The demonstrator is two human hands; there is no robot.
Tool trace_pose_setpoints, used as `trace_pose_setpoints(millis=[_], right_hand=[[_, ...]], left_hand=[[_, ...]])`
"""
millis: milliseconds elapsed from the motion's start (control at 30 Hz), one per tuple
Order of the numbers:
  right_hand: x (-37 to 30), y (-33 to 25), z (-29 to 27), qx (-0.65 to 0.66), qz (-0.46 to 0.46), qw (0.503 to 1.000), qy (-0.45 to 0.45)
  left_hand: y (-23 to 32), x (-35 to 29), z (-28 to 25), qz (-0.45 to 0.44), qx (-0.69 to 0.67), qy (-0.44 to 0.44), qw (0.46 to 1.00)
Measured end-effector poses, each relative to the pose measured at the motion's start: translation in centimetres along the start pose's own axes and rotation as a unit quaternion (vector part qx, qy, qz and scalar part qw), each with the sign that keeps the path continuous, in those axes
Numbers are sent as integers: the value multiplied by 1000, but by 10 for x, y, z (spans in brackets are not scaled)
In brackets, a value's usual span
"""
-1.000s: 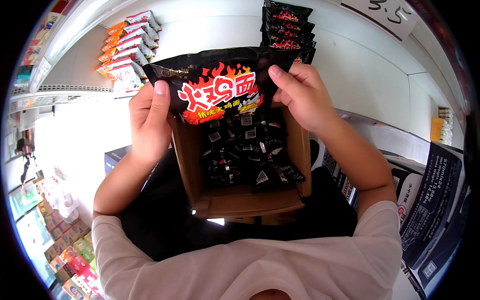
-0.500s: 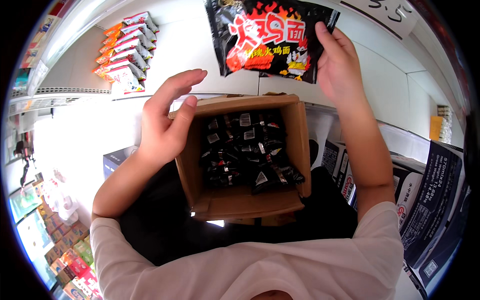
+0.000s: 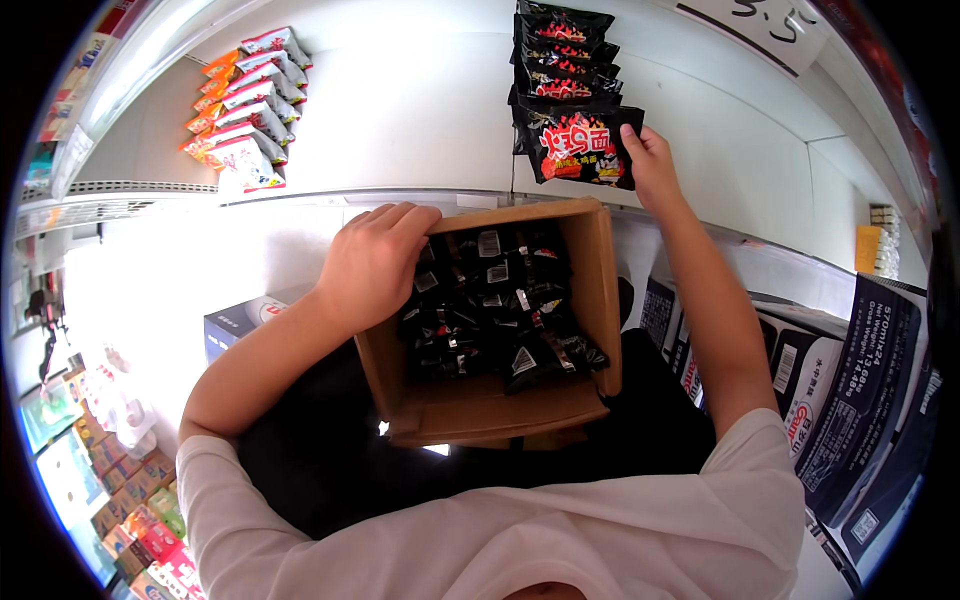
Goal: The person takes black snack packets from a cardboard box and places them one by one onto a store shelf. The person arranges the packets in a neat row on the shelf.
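Note:
My right hand (image 3: 655,172) pinches the right edge of a black instant noodle packet (image 3: 582,152) with red and yellow print. This packet is at the front of a row of matching black packets (image 3: 566,52) on the white shelf, overlapping the one behind. My left hand (image 3: 376,262) is closed over the far left corner of an open cardboard box (image 3: 608,320), its fingers hooked on the rim. Several black packets (image 3: 490,300) with barcodes lie inside the box, toward its far side. The box sits before my body, just below the shelf's front edge.
White and orange snack packets (image 3: 250,120) stand in a slanting row at the shelf's left. A price card (image 3: 755,30) hangs at upper right. Dark blue drink cartons (image 3: 865,400) stand below right, and another carton (image 3: 240,325) is at left. The shelf's front edge (image 3: 460,198) runs across.
My right hand has lowered the packet from close up onto the front of the shelf row, bringing the row into view. My left hand has moved from hovering open to gripping the box rim.

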State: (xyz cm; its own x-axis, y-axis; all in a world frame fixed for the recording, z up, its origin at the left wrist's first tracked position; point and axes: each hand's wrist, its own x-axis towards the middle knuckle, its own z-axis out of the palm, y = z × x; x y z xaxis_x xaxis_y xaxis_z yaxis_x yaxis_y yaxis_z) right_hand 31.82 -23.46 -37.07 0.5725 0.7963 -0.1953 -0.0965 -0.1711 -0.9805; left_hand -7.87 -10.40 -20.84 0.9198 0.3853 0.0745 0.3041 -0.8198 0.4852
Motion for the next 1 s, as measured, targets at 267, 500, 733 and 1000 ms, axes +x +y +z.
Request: trace_pose_setpoints(millis=[267,500,733,1000], right_hand=[[0,47,11,103,19,995,3],[2,68,-21,-119,-21,991,-52],[3,71,-30,-174,22,982,-64],[15,64,-13,-134,-20,990,-45]], left_hand=[[4,0,0,-12,4,-3,1000],[4,4,4,-10,15,8,1000],[6,5,-2,-4,2,-16,1000],[9,7,-4,30,-21,-20,999]])
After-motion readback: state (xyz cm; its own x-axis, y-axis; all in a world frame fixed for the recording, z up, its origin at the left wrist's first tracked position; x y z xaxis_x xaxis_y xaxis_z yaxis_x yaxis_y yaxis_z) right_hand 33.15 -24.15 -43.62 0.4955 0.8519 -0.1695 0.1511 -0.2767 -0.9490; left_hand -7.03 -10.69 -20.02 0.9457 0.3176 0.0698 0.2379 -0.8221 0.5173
